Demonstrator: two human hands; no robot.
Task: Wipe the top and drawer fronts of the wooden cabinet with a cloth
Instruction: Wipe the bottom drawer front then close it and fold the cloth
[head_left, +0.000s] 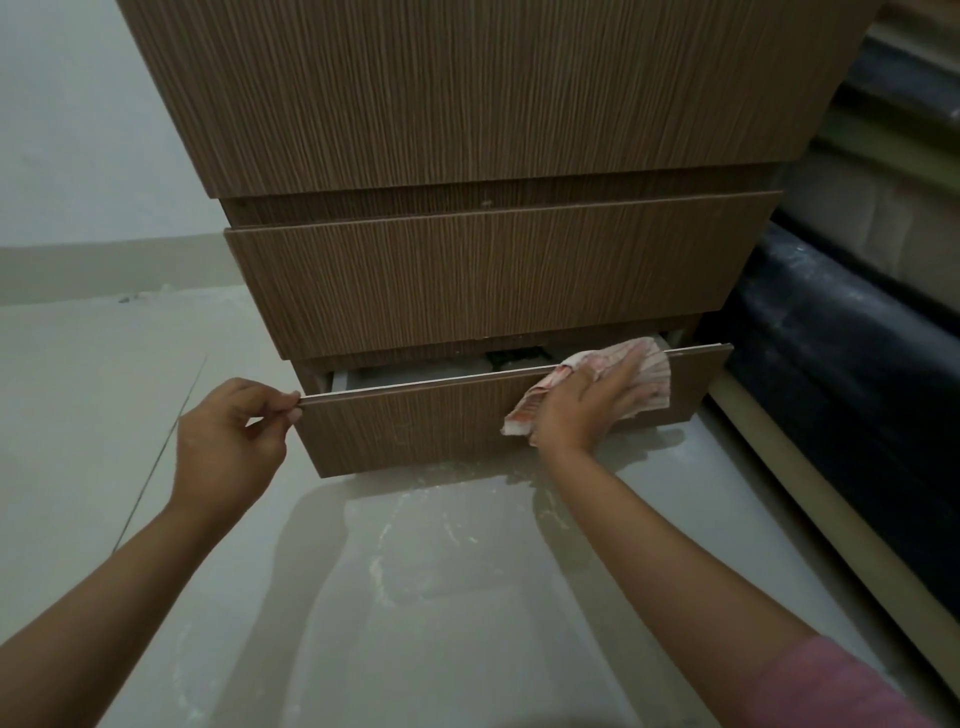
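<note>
The wooden cabinet (483, 93) fills the upper middle of the head view, with striped brown grain. Its middle drawer front (488, 280) is closed. The bottom drawer front (415, 426) is pulled out a little. My left hand (234, 436) pinches the top left corner of that drawer front. My right hand (587, 405) presses a red-and-white striped cloth (649, 374) flat against the right part of the drawer front, near its top edge. The cloth drapes over the edge.
Pale glossy floor (415, 571) lies below the cabinet, with white dust streaks. A dark mattress or bed edge (841, 374) with a wooden base strip runs along the right. A white wall (78, 130) stands at the left.
</note>
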